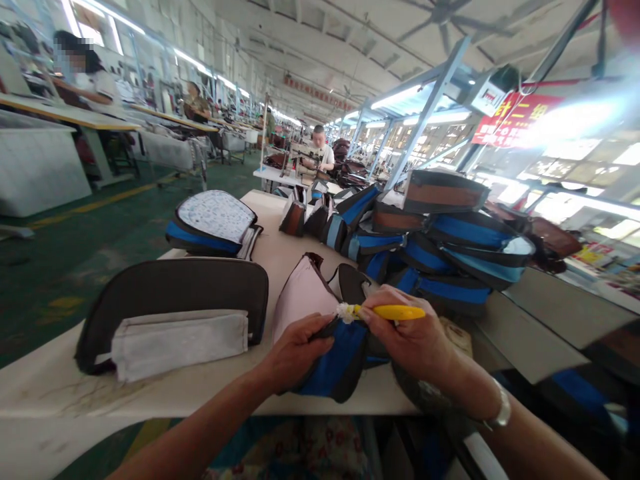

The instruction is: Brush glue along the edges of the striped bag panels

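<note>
My left hand (295, 350) is closed on a blue and black bag piece (335, 363) with a pale pink lining, holding it at the near edge of the white table (200, 390). My right hand (407, 333) grips a yellow-handled tool (395, 312) with a tuft of white threads at its tip, pressed against the top of the same bag piece. A silver bracelet sits on my right wrist.
A dark flat bag panel with a grey pocket (170, 313) lies to the left. A blue bag with a printed white panel (213, 223) sits farther back. A heap of blue, black and brown bags (440, 247) fills the right. Other people sit at distant tables.
</note>
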Demonstrator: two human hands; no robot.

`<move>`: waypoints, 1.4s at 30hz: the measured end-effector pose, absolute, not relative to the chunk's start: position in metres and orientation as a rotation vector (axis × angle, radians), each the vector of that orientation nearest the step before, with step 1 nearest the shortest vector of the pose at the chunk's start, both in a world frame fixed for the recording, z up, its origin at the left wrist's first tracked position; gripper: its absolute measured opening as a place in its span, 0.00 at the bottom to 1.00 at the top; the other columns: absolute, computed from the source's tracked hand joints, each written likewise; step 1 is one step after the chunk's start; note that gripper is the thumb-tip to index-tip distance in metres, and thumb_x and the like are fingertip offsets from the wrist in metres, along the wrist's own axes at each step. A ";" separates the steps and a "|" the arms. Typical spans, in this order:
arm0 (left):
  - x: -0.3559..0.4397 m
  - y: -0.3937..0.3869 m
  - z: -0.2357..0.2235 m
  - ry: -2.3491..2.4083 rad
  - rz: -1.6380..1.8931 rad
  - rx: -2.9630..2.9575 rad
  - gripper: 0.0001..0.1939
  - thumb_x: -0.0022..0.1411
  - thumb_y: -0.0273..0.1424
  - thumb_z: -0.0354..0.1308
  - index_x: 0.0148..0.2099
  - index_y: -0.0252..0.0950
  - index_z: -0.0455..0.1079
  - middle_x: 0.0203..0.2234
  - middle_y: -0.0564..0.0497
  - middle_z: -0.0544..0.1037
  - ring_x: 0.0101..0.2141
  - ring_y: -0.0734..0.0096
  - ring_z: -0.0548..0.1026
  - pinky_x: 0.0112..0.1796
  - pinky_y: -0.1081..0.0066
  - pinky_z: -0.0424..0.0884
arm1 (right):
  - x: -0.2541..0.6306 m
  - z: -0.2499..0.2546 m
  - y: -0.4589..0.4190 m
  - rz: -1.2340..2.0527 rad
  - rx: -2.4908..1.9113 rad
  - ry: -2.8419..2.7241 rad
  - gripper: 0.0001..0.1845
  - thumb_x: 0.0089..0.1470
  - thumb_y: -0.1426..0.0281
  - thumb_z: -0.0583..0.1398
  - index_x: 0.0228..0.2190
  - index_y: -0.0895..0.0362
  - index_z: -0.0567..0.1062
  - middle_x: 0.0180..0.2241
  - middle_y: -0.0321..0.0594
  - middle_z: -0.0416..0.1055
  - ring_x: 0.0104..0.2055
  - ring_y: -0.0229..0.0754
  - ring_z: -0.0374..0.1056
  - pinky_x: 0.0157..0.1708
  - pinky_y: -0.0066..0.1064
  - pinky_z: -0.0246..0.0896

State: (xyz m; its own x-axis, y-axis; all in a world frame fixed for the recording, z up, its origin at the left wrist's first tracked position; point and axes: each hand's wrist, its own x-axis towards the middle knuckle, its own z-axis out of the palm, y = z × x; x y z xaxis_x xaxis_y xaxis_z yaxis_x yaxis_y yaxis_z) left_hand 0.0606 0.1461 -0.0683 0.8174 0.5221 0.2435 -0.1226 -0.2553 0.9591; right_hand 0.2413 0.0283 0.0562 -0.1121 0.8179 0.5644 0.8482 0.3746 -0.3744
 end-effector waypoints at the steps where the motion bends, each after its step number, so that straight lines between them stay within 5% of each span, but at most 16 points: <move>1: 0.061 0.146 -0.068 0.312 0.619 1.723 0.14 0.65 0.34 0.56 0.50 0.37 0.74 0.38 0.51 0.74 0.41 0.65 0.70 0.45 0.70 0.66 | 0.242 0.055 0.026 -0.093 -1.442 -1.971 0.05 0.64 0.73 0.58 0.33 0.55 0.72 0.29 0.34 0.69 0.30 0.38 0.65 0.32 0.32 0.58; 9: 0.061 0.146 -0.068 0.344 0.528 1.486 0.20 0.62 0.31 0.57 0.56 0.38 0.72 0.47 0.49 0.77 0.44 0.63 0.73 0.45 0.68 0.70 | 0.254 0.052 0.005 -0.276 -1.431 -1.984 0.04 0.63 0.75 0.58 0.37 0.55 0.71 0.31 0.36 0.72 0.33 0.40 0.67 0.34 0.34 0.62; 18: 0.067 0.143 -0.073 0.312 0.448 1.141 0.22 0.61 0.31 0.61 0.57 0.38 0.71 0.42 0.50 0.80 0.39 0.68 0.75 0.42 0.69 0.71 | 0.260 0.040 -0.007 -0.391 -1.417 -1.976 0.05 0.63 0.75 0.59 0.40 0.54 0.71 0.35 0.39 0.75 0.42 0.43 0.71 0.43 0.36 0.66; 42: 0.062 0.138 -0.072 0.298 0.689 1.946 0.09 0.65 0.30 0.54 0.42 0.35 0.74 0.31 0.52 0.70 0.35 0.70 0.70 0.36 0.72 0.66 | 0.250 0.033 0.029 -0.454 -1.390 -1.991 0.04 0.62 0.75 0.58 0.37 0.54 0.71 0.32 0.38 0.74 0.41 0.45 0.73 0.43 0.38 0.67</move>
State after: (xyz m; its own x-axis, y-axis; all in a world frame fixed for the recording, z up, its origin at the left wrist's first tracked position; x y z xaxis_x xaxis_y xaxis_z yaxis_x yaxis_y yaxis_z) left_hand 0.0619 0.1382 -0.0722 0.8068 0.4864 0.3354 -0.0886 -0.4618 0.8826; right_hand 0.2501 0.0291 0.0331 -0.2182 0.6944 0.6857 0.9230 0.3751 -0.0861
